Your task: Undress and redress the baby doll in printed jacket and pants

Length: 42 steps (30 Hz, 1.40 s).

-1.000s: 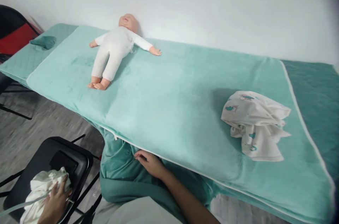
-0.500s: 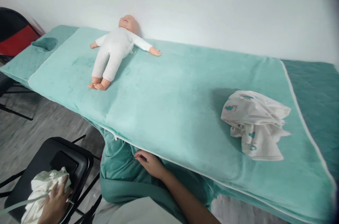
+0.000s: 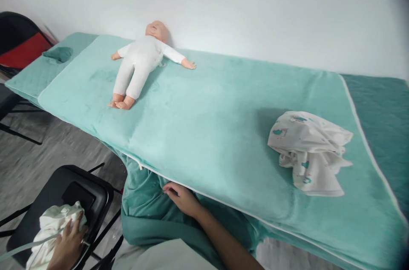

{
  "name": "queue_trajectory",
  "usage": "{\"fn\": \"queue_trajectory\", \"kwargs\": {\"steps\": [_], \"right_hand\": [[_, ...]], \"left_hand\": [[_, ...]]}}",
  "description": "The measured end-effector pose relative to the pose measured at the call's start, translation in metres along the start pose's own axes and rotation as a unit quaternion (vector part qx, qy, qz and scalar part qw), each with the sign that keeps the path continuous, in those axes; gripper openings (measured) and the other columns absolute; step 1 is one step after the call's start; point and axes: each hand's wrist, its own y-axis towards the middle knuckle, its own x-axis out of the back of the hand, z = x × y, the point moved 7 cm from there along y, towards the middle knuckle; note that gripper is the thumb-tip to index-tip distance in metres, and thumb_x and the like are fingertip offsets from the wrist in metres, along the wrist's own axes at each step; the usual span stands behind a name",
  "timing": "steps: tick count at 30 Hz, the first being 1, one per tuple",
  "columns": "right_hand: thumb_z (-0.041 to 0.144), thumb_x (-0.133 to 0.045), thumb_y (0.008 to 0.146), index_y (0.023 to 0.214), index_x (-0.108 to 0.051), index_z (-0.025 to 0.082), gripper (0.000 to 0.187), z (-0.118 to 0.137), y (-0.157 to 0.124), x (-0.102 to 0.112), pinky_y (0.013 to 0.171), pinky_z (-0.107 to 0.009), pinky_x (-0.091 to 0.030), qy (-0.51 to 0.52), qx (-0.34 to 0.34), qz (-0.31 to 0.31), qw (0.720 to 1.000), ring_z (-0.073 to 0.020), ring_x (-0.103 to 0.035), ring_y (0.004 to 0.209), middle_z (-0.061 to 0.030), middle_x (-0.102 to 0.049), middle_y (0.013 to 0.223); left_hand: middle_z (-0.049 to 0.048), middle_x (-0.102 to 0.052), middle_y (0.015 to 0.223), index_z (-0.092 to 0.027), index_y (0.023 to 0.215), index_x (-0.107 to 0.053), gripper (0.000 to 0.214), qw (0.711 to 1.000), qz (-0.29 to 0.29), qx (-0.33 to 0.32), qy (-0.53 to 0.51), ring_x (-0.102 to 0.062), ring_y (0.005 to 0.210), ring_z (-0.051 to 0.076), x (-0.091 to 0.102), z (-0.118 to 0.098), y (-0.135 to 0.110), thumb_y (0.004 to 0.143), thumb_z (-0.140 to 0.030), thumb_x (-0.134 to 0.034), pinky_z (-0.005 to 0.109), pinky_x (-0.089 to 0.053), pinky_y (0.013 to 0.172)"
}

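Note:
My left hand [image 3: 69, 239] lies on a crumpled whitish cloth [image 3: 51, 224] on the black folding chair [image 3: 32, 214], its fingers spread over the fabric and not gripping it. Below the front edge of the green-covered bed [image 3: 204, 133], my right hand [image 3: 182, 199] rests loosely over the hanging green cover, fingers slightly bent and apart, holding nothing. A baby doll [image 3: 139, 61] in a white suit lies on its back at the bed's left part, arms out. At the right, a white printed baby garment or cloth [image 3: 309, 146] sits in a rumpled heap.
A flat black object [image 3: 79, 195] lies on the chair seat beside the cloth. A pale strap or cord [image 3: 28, 245] crosses the cloth from the left. Another chair with a red panel [image 3: 25, 50] stands at the bed's far left end. A white wall [image 3: 255, 10] runs behind the bed.
The whole view has shifted very slightly. Both hands, the doll and the cloths keep their places.

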Motion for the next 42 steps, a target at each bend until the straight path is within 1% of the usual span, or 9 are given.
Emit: {"fn": "queue_trajectory", "kwargs": {"steps": [4, 9, 11, 15, 19, 24, 30, 33, 42], "right_hand": [[0.034, -0.055, 0.098, 0.106, -0.074, 0.024, 0.023, 0.000, 0.000, 0.001, 0.100, -0.040, -0.053, -0.001, 0.002, -0.002, 1.000, -0.0233, -0.071, 0.104, -0.0052, -0.077, 0.108], [0.034, -0.054, 0.098, 0.106, -0.073, 0.023, 0.023, 0.003, 0.000, 0.001, 0.099, -0.041, -0.054, 0.000, 0.000, -0.003, 1.000, -0.0237, -0.071, 0.103, -0.0057, -0.077, 0.107], [0.034, -0.054, 0.099, 0.106, -0.073, 0.024, 0.023, 0.003, 0.000, 0.001, 0.100, -0.041, -0.054, 0.001, -0.001, -0.002, 1.000, -0.0239, -0.071, 0.104, -0.0056, -0.077, 0.107], [0.033, -0.054, 0.099, 0.107, -0.073, 0.024, 0.023, 0.002, 0.000, 0.000, 0.100, -0.041, -0.054, 0.001, 0.000, -0.001, 1.000, -0.0238, -0.071, 0.104, -0.0053, -0.077, 0.107], [0.033, -0.054, 0.098, 0.107, -0.073, 0.024, 0.023, 0.003, -0.001, 0.000, 0.100, -0.041, -0.053, -0.007, 0.003, -0.003, 1.000, -0.0240, -0.071, 0.104, -0.0056, -0.077, 0.107], [0.033, -0.054, 0.098, 0.106, -0.073, 0.022, 0.023, 0.005, -0.001, 0.000, 0.099, -0.040, -0.053, -0.012, 0.008, -0.002, 1.000, -0.0235, -0.070, 0.104, -0.0060, -0.076, 0.107], [0.033, -0.054, 0.099, 0.107, -0.073, 0.024, 0.022, 0.001, -0.001, -0.001, 0.099, -0.039, -0.054, -0.006, 0.006, 0.001, 1.000, -0.0231, -0.071, 0.104, -0.0050, -0.077, 0.107], [0.033, -0.054, 0.099, 0.107, -0.073, 0.023, 0.023, 0.002, -0.001, -0.001, 0.099, -0.040, -0.054, -0.006, 0.005, 0.001, 1.000, -0.0233, -0.071, 0.104, -0.0055, -0.077, 0.108], [0.032, -0.054, 0.098, 0.107, -0.073, 0.022, 0.024, 0.008, -0.002, 0.000, 0.100, -0.040, -0.054, -0.007, 0.007, 0.001, 1.000, -0.0226, -0.071, 0.104, -0.0063, -0.077, 0.107]], "left_hand": [[0.0166, -0.031, 0.171, -0.024, 0.131, -0.075, 0.057, 1.000, 0.007, 0.020, -0.004, -0.032, 0.154, 0.047, 0.002, -0.001, 0.000, 0.080, -0.006, -0.057, 0.055, -0.046, 0.110], [0.0198, -0.032, 0.171, -0.022, 0.129, -0.076, 0.057, 1.000, -0.013, 0.010, -0.010, -0.035, 0.153, 0.049, 0.013, -0.005, -0.002, 0.077, -0.005, -0.060, 0.057, -0.047, 0.108], [0.0181, -0.040, 0.167, -0.022, 0.126, -0.077, 0.057, 1.000, -0.019, 0.002, -0.011, -0.038, 0.151, 0.048, 0.013, -0.004, 0.000, 0.075, -0.005, -0.059, 0.057, -0.048, 0.105], [0.0088, -0.058, 0.150, -0.019, 0.116, -0.081, 0.058, 0.999, -0.034, -0.021, -0.028, -0.047, 0.142, 0.049, 0.011, -0.001, 0.007, 0.073, -0.010, -0.044, 0.056, -0.046, 0.091], [0.0094, -0.064, 0.140, -0.015, 0.107, -0.083, 0.060, 0.994, -0.091, -0.025, -0.061, -0.055, 0.134, 0.048, 0.020, -0.001, 0.008, 0.068, -0.012, -0.037, 0.052, -0.047, 0.083], [0.0110, -0.065, 0.140, -0.013, 0.101, -0.083, 0.056, 0.991, -0.104, -0.011, -0.088, -0.056, 0.133, 0.047, 0.028, -0.001, 0.006, 0.070, -0.013, -0.037, 0.050, -0.048, 0.081], [0.0073, -0.068, 0.136, -0.015, 0.098, -0.083, 0.056, 0.989, -0.114, -0.008, -0.097, -0.060, 0.130, 0.044, 0.039, -0.004, 0.004, 0.067, -0.012, -0.037, 0.049, -0.048, 0.080], [0.0098, -0.066, 0.138, -0.013, 0.098, -0.083, 0.056, 0.988, -0.111, -0.004, -0.104, -0.059, 0.131, 0.046, 0.043, -0.006, 0.003, 0.068, -0.012, -0.036, 0.048, -0.049, 0.079], [0.0120, -0.064, 0.142, -0.016, 0.110, -0.082, 0.057, 0.993, -0.090, 0.007, -0.073, -0.053, 0.136, 0.048, 0.021, 0.002, 0.012, 0.072, -0.009, -0.040, 0.055, -0.047, 0.082]]}}
